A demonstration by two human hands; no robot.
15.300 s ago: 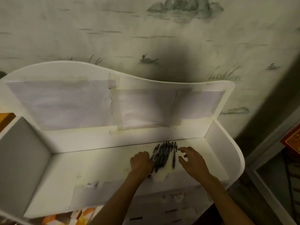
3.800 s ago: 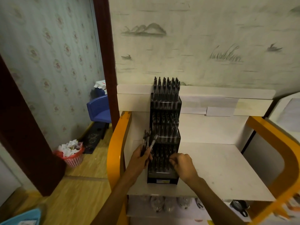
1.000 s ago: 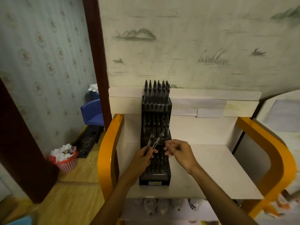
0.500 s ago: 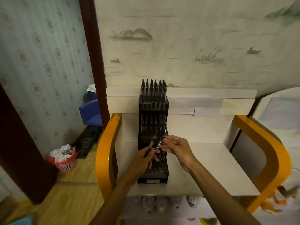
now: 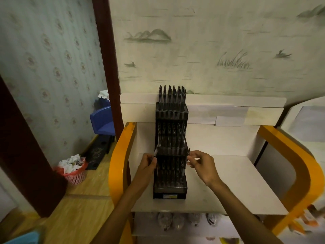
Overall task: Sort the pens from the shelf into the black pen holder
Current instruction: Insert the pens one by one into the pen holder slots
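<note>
Since half a second ago, our hands have parted: right hand (image 5: 202,164) pinches one pen (image 5: 188,153) beside the black pen holder (image 5: 170,173) for slotting, left hand (image 5: 146,164) apparently grips another.

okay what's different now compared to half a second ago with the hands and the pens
The right hand has taken one pen from the left hand and carried it to the right edge of the black pen holder. The left hand moved left, still gripping one pen. The holder has not moved.
</note>
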